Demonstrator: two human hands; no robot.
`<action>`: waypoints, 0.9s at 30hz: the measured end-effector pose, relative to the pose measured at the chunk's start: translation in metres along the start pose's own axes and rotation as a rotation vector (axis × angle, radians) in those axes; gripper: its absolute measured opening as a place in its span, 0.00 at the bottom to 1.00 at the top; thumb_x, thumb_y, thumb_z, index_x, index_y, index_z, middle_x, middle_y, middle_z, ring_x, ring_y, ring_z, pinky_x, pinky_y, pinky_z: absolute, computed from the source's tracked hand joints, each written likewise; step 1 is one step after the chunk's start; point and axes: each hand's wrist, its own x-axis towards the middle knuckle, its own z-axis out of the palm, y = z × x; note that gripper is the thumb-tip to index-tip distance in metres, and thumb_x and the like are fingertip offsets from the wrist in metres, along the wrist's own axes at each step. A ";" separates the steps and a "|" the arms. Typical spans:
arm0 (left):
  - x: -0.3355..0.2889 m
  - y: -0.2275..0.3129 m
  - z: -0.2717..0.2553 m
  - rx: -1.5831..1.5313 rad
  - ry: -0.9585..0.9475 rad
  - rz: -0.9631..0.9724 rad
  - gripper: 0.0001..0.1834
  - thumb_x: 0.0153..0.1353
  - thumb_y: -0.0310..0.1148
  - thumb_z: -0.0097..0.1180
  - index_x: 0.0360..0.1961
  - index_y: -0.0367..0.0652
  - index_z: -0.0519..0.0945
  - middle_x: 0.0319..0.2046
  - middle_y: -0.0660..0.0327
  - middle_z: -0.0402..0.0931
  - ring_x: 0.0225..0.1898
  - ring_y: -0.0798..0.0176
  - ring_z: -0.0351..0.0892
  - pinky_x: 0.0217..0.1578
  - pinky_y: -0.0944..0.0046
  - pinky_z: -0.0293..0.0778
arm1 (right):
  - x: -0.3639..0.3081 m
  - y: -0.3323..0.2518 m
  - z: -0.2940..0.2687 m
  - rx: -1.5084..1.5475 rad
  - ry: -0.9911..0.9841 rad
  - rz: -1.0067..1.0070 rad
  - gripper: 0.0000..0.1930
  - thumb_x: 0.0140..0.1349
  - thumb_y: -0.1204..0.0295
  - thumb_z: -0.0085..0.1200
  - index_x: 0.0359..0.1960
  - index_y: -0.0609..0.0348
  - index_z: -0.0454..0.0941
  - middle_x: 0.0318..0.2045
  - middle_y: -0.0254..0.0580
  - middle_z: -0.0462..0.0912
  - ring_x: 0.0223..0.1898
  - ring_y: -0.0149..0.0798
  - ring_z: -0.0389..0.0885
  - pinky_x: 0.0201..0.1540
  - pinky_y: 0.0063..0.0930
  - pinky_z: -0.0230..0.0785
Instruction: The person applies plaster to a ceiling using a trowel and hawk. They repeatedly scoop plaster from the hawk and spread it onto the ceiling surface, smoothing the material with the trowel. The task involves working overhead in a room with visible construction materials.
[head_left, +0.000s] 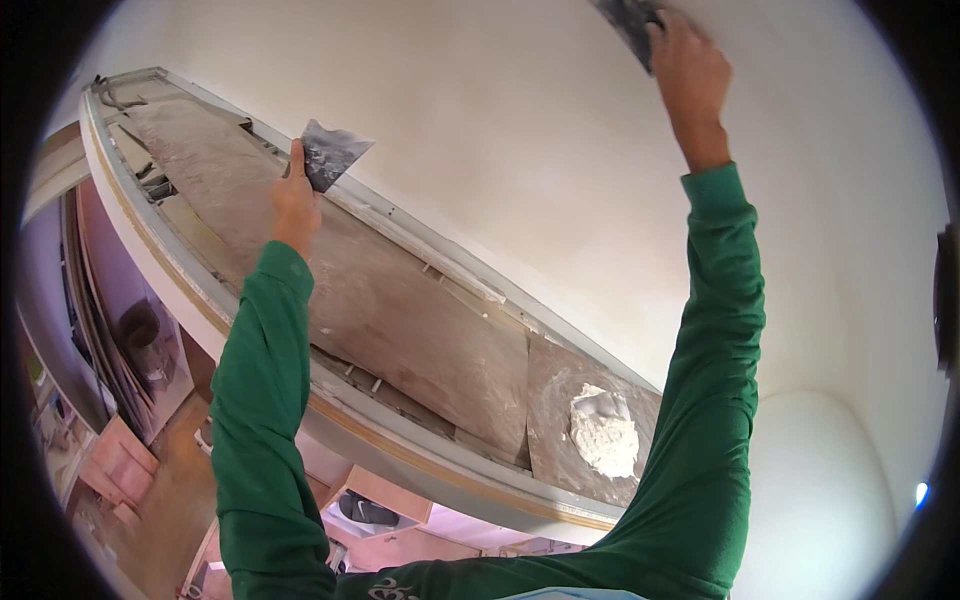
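Our left hand grips putty knife above brown panel; our right hand holds dark-bladed scraper up at pale wall, contact hard to tell. We do best with low blade angle, even pressure, overlapping strokes. Around us: leaning sheets far left; wide ledge between us and wall, limiting reach; white paste mound on square board.

Dark shoe in pinkish box
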 end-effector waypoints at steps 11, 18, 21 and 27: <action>0.024 -0.017 -0.015 -0.131 -0.096 0.024 0.27 0.59 0.47 0.60 0.44 0.30 0.74 0.39 0.58 0.76 0.38 0.65 0.76 0.38 0.66 0.74 | -0.084 -0.061 0.129 0.180 -0.498 -0.053 0.08 0.57 0.66 0.55 0.35 0.54 0.79 0.34 0.47 0.82 0.37 0.49 0.82 0.41 0.42 0.75; 0.012 -0.015 -0.009 -0.092 -0.064 0.051 0.27 0.58 0.47 0.62 0.44 0.29 0.74 0.41 0.58 0.75 0.40 0.64 0.75 0.38 0.65 0.73 | -0.156 -0.119 0.174 0.359 -0.673 -0.006 0.10 0.54 0.65 0.57 0.33 0.57 0.80 0.32 0.51 0.82 0.37 0.52 0.81 0.41 0.43 0.74; 0.020 -0.018 -0.013 -0.070 -0.071 0.035 0.27 0.58 0.47 0.62 0.44 0.29 0.74 0.42 0.58 0.75 0.40 0.64 0.75 0.39 0.65 0.73 | -0.196 -0.147 0.180 0.412 -0.800 -0.019 0.12 0.55 0.62 0.58 0.37 0.54 0.78 0.33 0.49 0.82 0.38 0.53 0.80 0.40 0.44 0.74; 0.021 -0.016 -0.015 0.004 0.015 0.017 0.28 0.57 0.47 0.62 0.44 0.30 0.74 0.41 0.58 0.75 0.39 0.65 0.75 0.38 0.64 0.73 | -0.267 -0.202 0.167 0.586 -0.938 0.010 0.13 0.54 0.61 0.58 0.37 0.55 0.79 0.33 0.51 0.82 0.38 0.53 0.80 0.41 0.45 0.73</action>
